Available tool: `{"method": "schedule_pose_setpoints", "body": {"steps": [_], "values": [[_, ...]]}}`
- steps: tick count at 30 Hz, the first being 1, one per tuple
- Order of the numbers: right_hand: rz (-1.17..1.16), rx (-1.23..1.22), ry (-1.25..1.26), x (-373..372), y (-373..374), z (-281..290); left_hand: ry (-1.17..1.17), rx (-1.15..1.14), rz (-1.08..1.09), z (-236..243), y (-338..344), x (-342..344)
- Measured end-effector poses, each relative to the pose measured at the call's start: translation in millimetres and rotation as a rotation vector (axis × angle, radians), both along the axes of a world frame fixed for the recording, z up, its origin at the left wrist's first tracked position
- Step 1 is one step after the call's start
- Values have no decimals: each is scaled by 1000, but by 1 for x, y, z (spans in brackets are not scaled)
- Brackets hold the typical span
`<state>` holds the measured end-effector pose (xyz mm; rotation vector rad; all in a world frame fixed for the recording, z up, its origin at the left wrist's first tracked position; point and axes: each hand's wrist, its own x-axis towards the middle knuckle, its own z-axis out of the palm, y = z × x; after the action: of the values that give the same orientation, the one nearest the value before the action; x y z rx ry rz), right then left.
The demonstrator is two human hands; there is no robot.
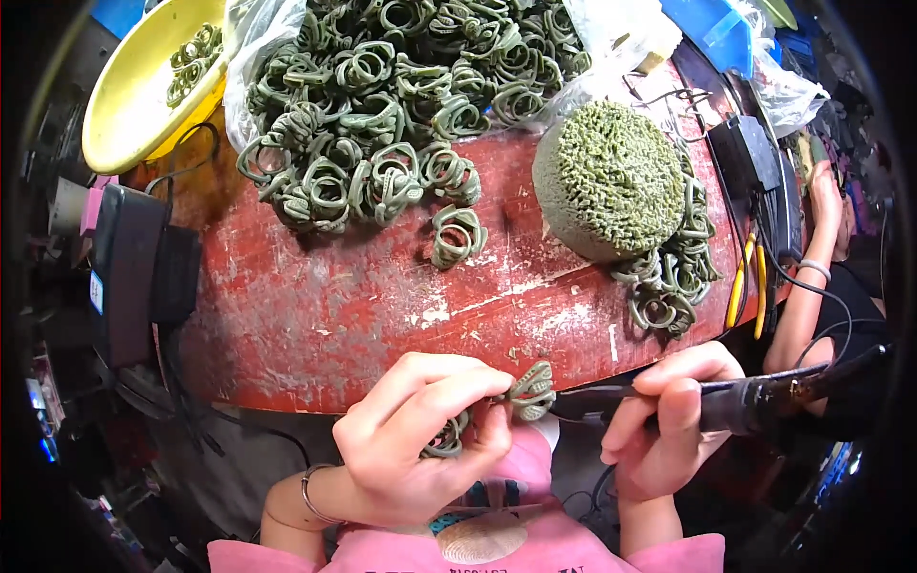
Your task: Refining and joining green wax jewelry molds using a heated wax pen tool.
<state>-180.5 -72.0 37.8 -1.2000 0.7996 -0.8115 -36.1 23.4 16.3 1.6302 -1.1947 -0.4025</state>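
Ring piece in the left fingertips, dark tool in the right hand

The left hand (pixel 411 435) pinches a ribbed green ring piece (pixel 532 392) between thumb and bent forefinger, above the person's lap, just off the near edge of the worn red table (pixel 315 315). More green loops (pixel 445 437) show between its thumb and curled fingers. The right hand (pixel 673 420) closes thumb and fingers around a black tool (pixel 745 406), whose slim end points at the ring piece.

The ring piece looks light and wax-like: probably fairly stiff, perhaps a little slick, and likely to snap or mark if its thin loops were squeezed. A gentle hold on the thicker part of the band seems safest, with the open strands left free.

Beyond the hands, a loose ring cluster (pixel 458 236) sits on the table before a large heap of rings (pixel 382 105). To its right stands a rough-topped green round block (pixel 611 181), more rings (pixel 659 306) gathered beside it. Yellow-handled pliers (pixel 740 282) lie near the right edge, and another person's forearm (pixel 807 286) reaches in beyond.

Fingers cover part of the held ring piece; whether the tool's tip touches it cannot be told. The heap is cut off above, and the dark rim swallows the tool's far end.
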Motion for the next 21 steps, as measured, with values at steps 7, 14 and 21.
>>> {"method": "schedule_pose_setpoints", "body": {"steps": [7, 14, 21], "values": [[54, -40, 23, 4, 0, -2, -32, 24, 3, 2, 1, 2], [92, -70, 89, 7, 4, -2, -106, -27, -18, -4, 5, 2], [101, 40, 46, 11, 4, 3, -104, -49, -62, -9, 4, 1]]}}
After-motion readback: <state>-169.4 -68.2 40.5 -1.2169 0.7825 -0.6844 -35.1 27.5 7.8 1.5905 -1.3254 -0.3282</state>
